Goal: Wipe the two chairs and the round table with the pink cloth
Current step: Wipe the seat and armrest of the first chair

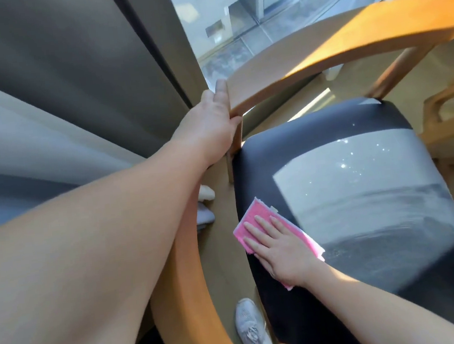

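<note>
The pink cloth [253,215] lies folded on the near left edge of the black seat [361,185] of a wooden chair [394,70], with one edge hanging slightly over the seat's side. Your right hand [281,250] rests flat on top of it, palm down, fingers straight and slightly spread, pressing the cloth against the cushion; your right forearm reaches in from the lower right. Sunlight falls in a bright patch across the middle of the seat. Your left arm stretches forward across the view, and your left hand [209,123] grasps the end of the chair's curved wooden rail [346,38], thumb hooked under it. Part of another wooden chair [444,121] shows at the right edge. A grey shoe [250,326] stands on the floor below the seat. A window [232,17] and a grey curtain [19,123] lie beyond
</note>
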`<state>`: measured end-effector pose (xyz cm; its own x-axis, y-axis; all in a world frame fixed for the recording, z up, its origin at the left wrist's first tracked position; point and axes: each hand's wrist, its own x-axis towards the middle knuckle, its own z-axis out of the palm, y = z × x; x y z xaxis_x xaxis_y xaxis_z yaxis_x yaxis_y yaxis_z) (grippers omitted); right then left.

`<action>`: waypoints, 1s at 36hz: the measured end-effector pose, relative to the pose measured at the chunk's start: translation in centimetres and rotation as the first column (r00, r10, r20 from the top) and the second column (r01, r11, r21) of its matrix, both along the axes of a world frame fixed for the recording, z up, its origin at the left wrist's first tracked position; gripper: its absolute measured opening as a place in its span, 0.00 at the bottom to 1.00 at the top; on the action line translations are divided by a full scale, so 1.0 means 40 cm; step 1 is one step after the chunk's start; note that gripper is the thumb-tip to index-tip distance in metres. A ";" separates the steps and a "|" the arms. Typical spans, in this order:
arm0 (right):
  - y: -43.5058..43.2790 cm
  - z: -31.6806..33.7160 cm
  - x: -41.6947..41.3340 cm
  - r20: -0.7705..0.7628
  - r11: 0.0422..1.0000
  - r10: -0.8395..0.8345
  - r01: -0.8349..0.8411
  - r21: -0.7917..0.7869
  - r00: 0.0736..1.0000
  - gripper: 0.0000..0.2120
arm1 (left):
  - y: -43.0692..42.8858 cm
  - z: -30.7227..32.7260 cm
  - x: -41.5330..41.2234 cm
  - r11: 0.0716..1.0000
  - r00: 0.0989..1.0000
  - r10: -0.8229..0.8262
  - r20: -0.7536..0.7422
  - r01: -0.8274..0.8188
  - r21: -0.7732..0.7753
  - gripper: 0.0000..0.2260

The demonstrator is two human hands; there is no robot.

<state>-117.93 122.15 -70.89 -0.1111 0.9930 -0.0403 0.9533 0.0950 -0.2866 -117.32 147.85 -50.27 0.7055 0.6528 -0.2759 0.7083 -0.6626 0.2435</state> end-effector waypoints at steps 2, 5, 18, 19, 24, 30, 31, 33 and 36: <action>0.012 0.005 0.006 -0.001 1.000 -0.018 0.018 -0.024 1.000 0.22 | 0.007 -0.007 0.007 1.000 1.000 -0.001 0.003 0.001 0.011 0.29; 0.044 0.012 0.012 0.017 0.996 -0.059 0.060 -0.069 0.998 0.23 | 0.011 -0.015 0.008 1.000 1.000 -0.001 -0.006 0.001 0.030 0.29; 0.312 0.026 0.169 -0.080 0.898 -0.423 0.405 -0.173 0.903 0.24 | 0.017 -0.027 0.007 1.000 1.000 0.002 0.022 -0.002 0.003 0.27; 0.326 0.033 0.187 -0.032 0.894 -0.419 0.406 -0.189 0.907 0.25 | 0.017 -0.027 0.008 1.000 1.000 -0.002 0.023 0.002 0.004 0.27; 0.351 0.033 0.215 0.017 0.890 -0.415 0.410 -0.198 0.910 0.26 | 0.015 -0.025 0.004 1.000 0.999 -0.013 0.035 0.014 -0.006 0.29; 0.394 0.035 0.251 0.075 0.884 -0.385 0.391 -0.255 0.920 0.29 | 0.014 -0.019 0.004 1.000 1.000 -0.026 0.013 0.026 0.009 0.30; 0.408 0.035 0.263 0.094 0.881 -0.386 0.397 -0.259 0.918 0.29 | 0.013 -0.019 0.003 0.999 0.999 -0.032 0.009 0.032 0.012 0.30; 0.427 0.032 0.277 0.126 0.878 -0.391 0.410 -0.247 0.912 0.30 | 0.013 -0.019 0.002 0.999 0.999 -0.035 0.001 0.035 0.021 0.30; 0.411 0.029 0.264 0.140 0.869 -0.393 0.417 -0.265 0.909 0.29 | 0.010 -0.016 0.004 0.998 0.999 -0.041 -0.004 0.041 0.053 0.30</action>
<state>-107.35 138.58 -69.71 0.3141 0.8950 -0.3167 0.9110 -0.3781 -0.1649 -117.16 148.24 -50.92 0.7310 0.6372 -0.2442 0.6812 -0.7028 0.2051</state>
